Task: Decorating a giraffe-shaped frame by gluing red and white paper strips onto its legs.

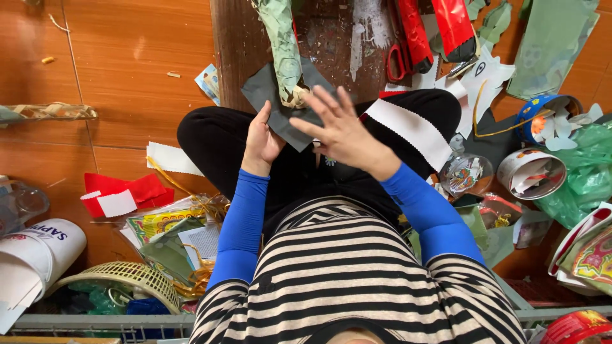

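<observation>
Risk: our left hand only pinches the dark paper at its edge; our right hand, fingers spread and holding nothing, could knock the green roll loose.

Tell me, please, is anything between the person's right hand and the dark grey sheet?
Nothing visible. The right hand hovers open just over the dark grey sheet, which the left hand holds by its edge; the green roll lies across its top.
</observation>
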